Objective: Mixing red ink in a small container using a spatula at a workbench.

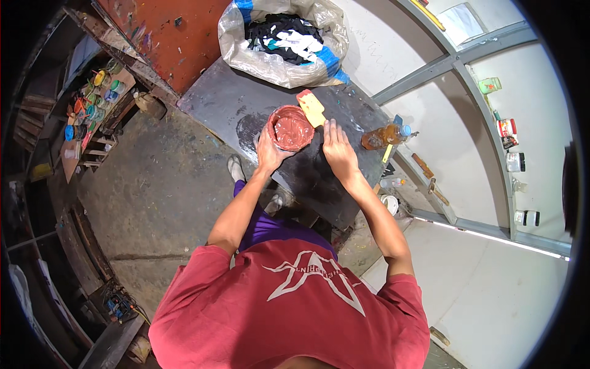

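A round tub of reddish-brown paint [291,132] sits over the dark tabletop [221,98], with my left hand [269,147] gripping its lower left side. Just to its right, my right hand [337,147] grips a yellow flat spreader [312,109], angled up and leftward near the tub's rim, with red paint on its top end. A plastic bottle of amber liquid [384,136] with a light blue cap stands at the table's right, beside my right hand.
A plastic sack of black and white scraps [283,40] fills the table's back. Crowded paint pots [98,107] stand on a shelf at left. A metal-framed white wall [418,98] with jars on its ledges runs along the right. A reddish-brown board [160,31] rises at back left.
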A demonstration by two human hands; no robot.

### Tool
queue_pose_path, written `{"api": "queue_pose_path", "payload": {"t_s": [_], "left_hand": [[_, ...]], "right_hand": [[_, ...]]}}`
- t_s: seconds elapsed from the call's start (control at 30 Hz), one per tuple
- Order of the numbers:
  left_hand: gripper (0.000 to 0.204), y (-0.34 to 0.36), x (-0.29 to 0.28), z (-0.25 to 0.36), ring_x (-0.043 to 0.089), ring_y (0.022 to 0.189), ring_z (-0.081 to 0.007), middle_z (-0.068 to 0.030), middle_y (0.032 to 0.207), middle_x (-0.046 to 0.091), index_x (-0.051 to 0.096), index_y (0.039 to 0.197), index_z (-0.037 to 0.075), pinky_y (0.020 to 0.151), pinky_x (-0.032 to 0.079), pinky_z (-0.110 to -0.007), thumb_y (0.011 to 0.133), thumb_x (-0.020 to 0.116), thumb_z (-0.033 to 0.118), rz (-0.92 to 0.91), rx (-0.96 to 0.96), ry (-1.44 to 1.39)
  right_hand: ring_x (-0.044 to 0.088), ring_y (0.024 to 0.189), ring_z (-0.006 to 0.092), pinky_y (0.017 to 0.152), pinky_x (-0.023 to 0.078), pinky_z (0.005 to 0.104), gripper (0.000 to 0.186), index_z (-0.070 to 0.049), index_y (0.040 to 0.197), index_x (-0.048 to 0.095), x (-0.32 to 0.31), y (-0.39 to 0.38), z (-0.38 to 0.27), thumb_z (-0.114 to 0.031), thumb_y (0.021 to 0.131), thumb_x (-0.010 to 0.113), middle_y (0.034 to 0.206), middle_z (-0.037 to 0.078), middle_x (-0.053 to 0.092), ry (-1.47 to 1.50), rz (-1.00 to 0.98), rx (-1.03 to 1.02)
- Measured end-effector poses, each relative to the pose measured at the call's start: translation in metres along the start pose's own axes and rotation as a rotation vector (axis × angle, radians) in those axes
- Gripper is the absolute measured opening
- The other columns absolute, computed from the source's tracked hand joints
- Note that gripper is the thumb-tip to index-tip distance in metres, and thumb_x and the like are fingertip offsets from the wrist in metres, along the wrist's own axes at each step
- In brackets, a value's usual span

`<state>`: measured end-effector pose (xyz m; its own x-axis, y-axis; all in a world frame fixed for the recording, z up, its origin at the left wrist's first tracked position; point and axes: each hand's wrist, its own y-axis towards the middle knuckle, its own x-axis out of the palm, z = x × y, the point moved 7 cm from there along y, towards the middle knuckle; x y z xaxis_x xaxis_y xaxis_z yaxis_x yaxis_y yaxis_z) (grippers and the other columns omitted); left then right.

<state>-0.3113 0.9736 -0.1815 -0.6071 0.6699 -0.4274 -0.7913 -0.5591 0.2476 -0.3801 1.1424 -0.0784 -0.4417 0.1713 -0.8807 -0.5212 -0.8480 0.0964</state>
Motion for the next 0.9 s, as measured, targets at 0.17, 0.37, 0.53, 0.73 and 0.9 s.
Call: {"api": "queue_pose_path", "payload": {"t_s": [0.17, 0.37, 0.53, 0.73, 0.9], "left_hand": [[0.11, 0.001, 0.002, -0.005, 0.057, 0.127, -0.0358, -0.0162, 0.135, 0.06, 0.046, 0.144, 0.005, 0.108, 0.045, -0.046, 0.05, 0.098, 0.031, -0.007, -0.015, -0.055], [0.114, 0.002, 0.006, -0.012, 0.056, 0.128, -0.0349, -0.0145, 0.138, 0.06, 0.045, 0.147, 0.006, 0.109, 0.044, -0.046, 0.049, 0.098, 0.033, -0.008, -0.026, -0.034], [0.115, 0.01, 0.004, -0.018, 0.054, 0.131, -0.0347, -0.0138, 0.14, 0.059, 0.048, 0.145, 0.007, 0.113, 0.038, -0.051, 0.046, 0.099, 0.036, -0.072, 0.01, -0.185], [0.124, 0.04, 0.001, -0.056, 0.042, 0.141, -0.0393, -0.0159, 0.147, 0.054, 0.045, 0.15, 0.011, 0.121, 0.03, -0.05, 0.043, 0.099, 0.041, -0.394, 0.149, 0.035], [0.138, 0.009, -0.002, -0.054, 0.041, 0.142, -0.0396, -0.0198, 0.15, 0.048, 0.035, 0.153, 0.002, 0.119, 0.034, -0.048, 0.038, 0.102, 0.034, -0.171, 0.102, -0.046]], "right_hand": [[0.056, 0.133, 0.0329, 0.113, 0.043, 0.0395, 0.055, 0.009, 0.14, 0.052, -0.004, 0.002, -0.007, -0.014, 0.091, 0.054, 0.145, 0.023, 0.055, -0.113, 0.047, -0.015], [0.054, 0.136, 0.0326, 0.116, 0.04, 0.039, 0.053, 0.008, 0.139, 0.055, -0.014, 0.01, -0.033, -0.016, 0.091, 0.05, 0.145, 0.022, 0.055, -0.129, 0.192, -0.066], [0.052, 0.138, 0.0327, 0.118, 0.038, 0.0399, 0.054, 0.008, 0.14, 0.053, -0.016, 0.023, -0.031, -0.013, 0.09, 0.051, 0.147, 0.022, 0.053, 0.013, 0.142, -0.161], [0.043, 0.145, 0.0353, 0.122, 0.033, 0.0432, 0.059, 0.008, 0.147, 0.042, 0.002, 0.03, -0.019, -0.006, 0.091, 0.05, 0.155, 0.024, 0.043, 0.193, 0.024, -0.226], [0.038, 0.147, 0.0357, 0.123, 0.031, 0.0432, 0.064, 0.007, 0.152, 0.036, 0.024, 0.031, -0.007, -0.003, 0.09, 0.05, 0.158, 0.024, 0.039, 0.232, -0.058, -0.126]]}}
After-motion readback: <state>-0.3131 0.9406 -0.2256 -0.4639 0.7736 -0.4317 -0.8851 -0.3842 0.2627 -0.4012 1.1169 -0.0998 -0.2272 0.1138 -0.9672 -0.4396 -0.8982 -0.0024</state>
